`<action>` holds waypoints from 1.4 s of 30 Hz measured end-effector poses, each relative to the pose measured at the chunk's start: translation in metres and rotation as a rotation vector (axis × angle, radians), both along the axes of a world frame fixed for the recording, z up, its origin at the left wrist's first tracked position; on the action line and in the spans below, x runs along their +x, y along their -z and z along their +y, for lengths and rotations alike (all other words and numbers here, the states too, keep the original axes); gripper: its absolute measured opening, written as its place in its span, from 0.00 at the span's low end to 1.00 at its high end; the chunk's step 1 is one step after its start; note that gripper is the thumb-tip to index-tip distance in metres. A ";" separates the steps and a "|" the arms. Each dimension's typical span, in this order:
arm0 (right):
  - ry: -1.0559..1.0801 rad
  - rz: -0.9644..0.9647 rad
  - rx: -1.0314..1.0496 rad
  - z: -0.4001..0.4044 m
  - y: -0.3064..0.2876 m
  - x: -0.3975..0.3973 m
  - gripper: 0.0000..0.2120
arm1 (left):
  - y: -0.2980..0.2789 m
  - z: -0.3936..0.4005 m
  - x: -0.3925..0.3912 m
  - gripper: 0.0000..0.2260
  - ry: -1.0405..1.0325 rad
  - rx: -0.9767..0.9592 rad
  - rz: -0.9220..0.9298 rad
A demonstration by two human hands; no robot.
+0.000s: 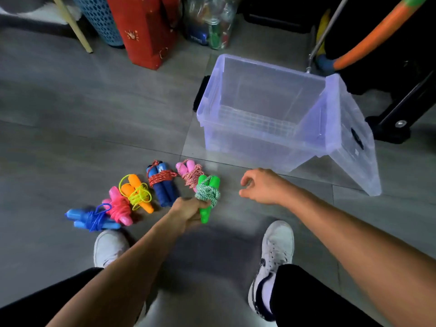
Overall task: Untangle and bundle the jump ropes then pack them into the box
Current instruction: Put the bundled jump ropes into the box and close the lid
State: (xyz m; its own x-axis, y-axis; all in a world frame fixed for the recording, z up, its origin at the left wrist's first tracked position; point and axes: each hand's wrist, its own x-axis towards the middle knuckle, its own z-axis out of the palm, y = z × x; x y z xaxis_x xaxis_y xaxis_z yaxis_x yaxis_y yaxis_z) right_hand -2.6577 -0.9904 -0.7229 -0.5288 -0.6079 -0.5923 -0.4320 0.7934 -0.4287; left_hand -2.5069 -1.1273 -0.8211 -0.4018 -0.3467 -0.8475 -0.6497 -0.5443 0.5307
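Several bundled jump ropes lie in a row on the grey floor: a light blue one, a hot pink one, an orange one with yellow cord, a dark blue one with red cord and a pale pink one. My left hand grips the green-handled bundle wrapped in green-white cord. My right hand hovers to its right, fingers loosely curled, holding nothing. The clear plastic box stands open beyond, with nothing inside.
The box's lid leans against its right side. A red bag, a blue perforated basket and a clear bag of items stand at the back. Black equipment and an orange hoop are at right. My shoes are below.
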 end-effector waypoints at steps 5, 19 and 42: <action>0.403 -0.280 -0.204 -0.018 0.074 -0.038 0.13 | 0.021 -0.010 -0.041 0.07 0.048 0.050 0.254; 0.732 -0.416 -0.497 -0.023 0.118 -0.052 0.09 | 0.063 -0.050 -0.057 0.08 0.186 -0.659 -0.163; 0.775 -0.111 -0.940 0.004 -0.022 -0.078 0.07 | -0.110 -0.039 -0.102 0.24 0.125 -0.642 0.535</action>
State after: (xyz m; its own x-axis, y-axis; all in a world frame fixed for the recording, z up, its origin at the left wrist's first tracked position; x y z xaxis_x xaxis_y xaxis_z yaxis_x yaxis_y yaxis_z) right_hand -2.7356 -0.9860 -0.7012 -0.9158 -0.3694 -0.1573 0.0928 0.1864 -0.9781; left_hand -2.6092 -1.1666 -0.7106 -0.7604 -0.6223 -0.1861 -0.2585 0.0272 0.9656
